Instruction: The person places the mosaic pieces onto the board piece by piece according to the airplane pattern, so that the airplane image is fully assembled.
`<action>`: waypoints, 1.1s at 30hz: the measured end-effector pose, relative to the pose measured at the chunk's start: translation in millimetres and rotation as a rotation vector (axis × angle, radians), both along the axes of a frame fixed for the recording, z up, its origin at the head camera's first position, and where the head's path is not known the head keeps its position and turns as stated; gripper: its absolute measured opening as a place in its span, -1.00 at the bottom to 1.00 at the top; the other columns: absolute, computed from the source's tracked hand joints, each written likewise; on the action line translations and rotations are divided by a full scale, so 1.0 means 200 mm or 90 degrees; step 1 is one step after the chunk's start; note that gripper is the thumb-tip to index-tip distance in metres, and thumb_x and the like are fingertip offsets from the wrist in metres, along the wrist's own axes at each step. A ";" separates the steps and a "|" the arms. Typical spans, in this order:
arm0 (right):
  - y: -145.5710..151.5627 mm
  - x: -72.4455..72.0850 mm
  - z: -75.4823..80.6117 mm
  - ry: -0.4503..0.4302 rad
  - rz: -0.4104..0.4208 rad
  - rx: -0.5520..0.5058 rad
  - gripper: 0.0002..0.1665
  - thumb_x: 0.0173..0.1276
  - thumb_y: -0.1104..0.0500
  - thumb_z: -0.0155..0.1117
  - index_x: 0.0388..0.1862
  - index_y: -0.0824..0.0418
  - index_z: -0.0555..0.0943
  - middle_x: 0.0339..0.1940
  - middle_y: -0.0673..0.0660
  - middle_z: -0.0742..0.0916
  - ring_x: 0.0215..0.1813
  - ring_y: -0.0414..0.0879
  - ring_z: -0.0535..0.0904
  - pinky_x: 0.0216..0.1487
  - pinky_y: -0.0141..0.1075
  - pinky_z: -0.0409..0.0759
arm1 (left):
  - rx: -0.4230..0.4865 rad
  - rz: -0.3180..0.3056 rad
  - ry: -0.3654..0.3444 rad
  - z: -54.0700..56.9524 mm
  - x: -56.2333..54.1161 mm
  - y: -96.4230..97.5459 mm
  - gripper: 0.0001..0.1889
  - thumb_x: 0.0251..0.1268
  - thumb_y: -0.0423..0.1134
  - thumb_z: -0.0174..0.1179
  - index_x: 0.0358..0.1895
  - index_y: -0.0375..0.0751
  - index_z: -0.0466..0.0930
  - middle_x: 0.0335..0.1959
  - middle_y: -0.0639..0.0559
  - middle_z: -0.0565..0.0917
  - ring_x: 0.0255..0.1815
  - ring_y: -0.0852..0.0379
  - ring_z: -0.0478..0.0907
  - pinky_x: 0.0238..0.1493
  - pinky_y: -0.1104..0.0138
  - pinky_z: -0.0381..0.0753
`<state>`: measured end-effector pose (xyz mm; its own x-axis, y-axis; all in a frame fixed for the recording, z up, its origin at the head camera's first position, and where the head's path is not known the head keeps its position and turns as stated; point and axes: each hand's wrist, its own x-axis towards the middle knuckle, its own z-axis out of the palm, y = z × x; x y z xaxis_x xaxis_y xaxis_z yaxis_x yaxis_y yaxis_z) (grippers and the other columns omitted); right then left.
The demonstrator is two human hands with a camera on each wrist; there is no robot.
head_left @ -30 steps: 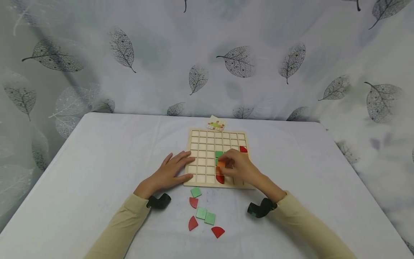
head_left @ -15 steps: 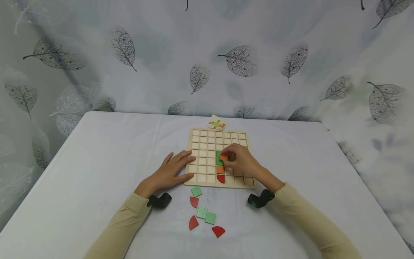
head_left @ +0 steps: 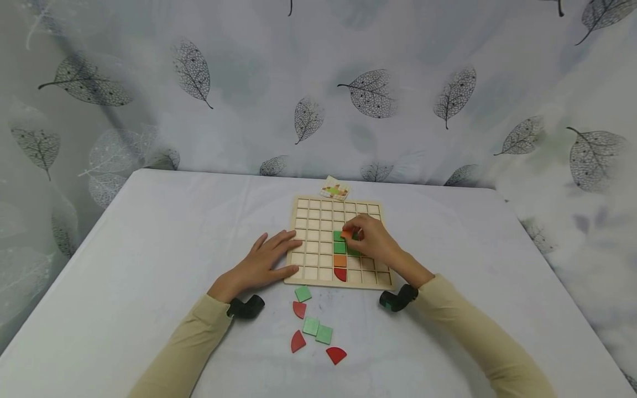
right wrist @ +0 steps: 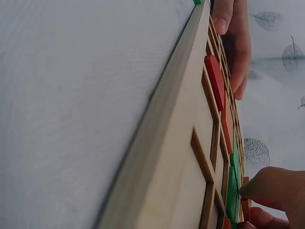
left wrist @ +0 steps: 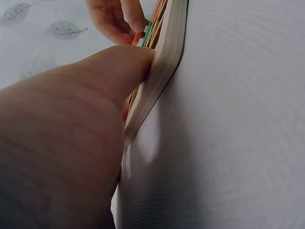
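A wooden grid board (head_left: 312, 232) lies on the white-covered table. My right hand (head_left: 372, 237) pinches an orange square tile (head_left: 346, 234) over the board, at the far end of a column of tiles. That column has green squares (head_left: 339, 247), then an orange square (head_left: 340, 261) and a red quarter-circle (head_left: 340, 275) at the near end. More green shows beneath my right fingers, partly hidden. My left hand (head_left: 261, 262) rests with fingers spread on the board's left edge; in the left wrist view its thumb (left wrist: 138, 62) lies against the wooden rim.
In front of the board lie loose green squares (head_left: 311, 326) and red quarter-circles (head_left: 298, 341). A small printed card (head_left: 335, 188) sits just beyond the board's far edge. Behind the table hangs a leaf-patterned cloth (head_left: 239, 127).
My right hand has carried the orange tile away from me along the column, uncovering the orange square and green squares nearer me. My left hand stays in place.
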<state>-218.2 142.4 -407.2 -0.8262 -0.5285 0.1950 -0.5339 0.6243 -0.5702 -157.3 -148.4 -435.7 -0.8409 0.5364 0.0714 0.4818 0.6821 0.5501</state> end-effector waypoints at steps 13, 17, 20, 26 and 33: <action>-0.02 -0.07 -0.04 0.035 0.003 -0.015 -0.85 0.29 0.31 0.36 -0.17 0.32 0.70 -0.23 0.22 0.69 -0.31 -0.02 0.58 -0.29 -0.23 0.59 | -0.006 0.000 -0.003 -0.01 0.00 0.00 -0.36 0.35 0.01 0.20 0.43 -0.10 0.31 0.53 -0.10 0.16 0.57 -0.12 -0.01 0.49 -0.14 -0.23; -0.03 -0.07 -0.04 0.018 0.007 -0.023 -0.83 0.31 0.31 0.34 -0.14 0.33 0.70 -0.18 0.23 0.70 -0.27 0.01 0.60 -0.28 -0.22 0.57 | -0.006 0.003 -0.004 -0.01 0.00 0.00 -0.36 0.35 0.02 0.20 0.43 -0.10 0.31 0.53 -0.09 0.16 0.57 -0.11 0.00 0.49 -0.14 -0.23; -0.04 -0.07 -0.04 0.001 0.000 -0.031 -0.83 0.32 0.30 0.34 -0.13 0.33 0.70 -0.18 0.23 0.70 -0.26 0.00 0.60 -0.28 -0.24 0.55 | -0.006 0.003 -0.003 -0.01 0.00 0.00 -0.36 0.35 0.02 0.20 0.43 -0.10 0.31 0.53 -0.10 0.17 0.57 -0.12 0.00 0.49 -0.15 -0.22; -0.05 -0.08 -0.03 -0.013 -0.029 -0.039 -0.89 0.31 0.32 0.34 -0.21 0.32 0.71 -0.21 0.21 0.71 -0.31 -0.02 0.58 -0.29 -0.26 0.52 | -0.003 -0.001 0.001 -0.01 0.00 0.00 -0.37 0.35 0.01 0.20 0.43 -0.11 0.32 0.52 -0.10 0.18 0.56 -0.13 0.01 0.48 -0.16 -0.21; -0.06 -0.09 -0.03 -0.048 -0.054 -0.046 -0.87 0.34 0.36 0.27 -0.20 0.30 0.73 -0.09 0.23 0.73 -0.31 -0.04 0.57 -0.26 -0.27 0.52 | -0.003 0.000 0.001 0.00 0.00 0.00 -0.37 0.35 0.01 0.19 0.43 -0.10 0.31 0.52 -0.10 0.18 0.56 -0.12 0.00 0.49 -0.14 -0.22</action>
<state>-236.7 130.2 -412.8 -0.8813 -0.4427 0.1650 -0.4343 0.6216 -0.6519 -158.0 -148.4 -436.6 -0.8404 0.5374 0.0698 0.4829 0.6843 0.5463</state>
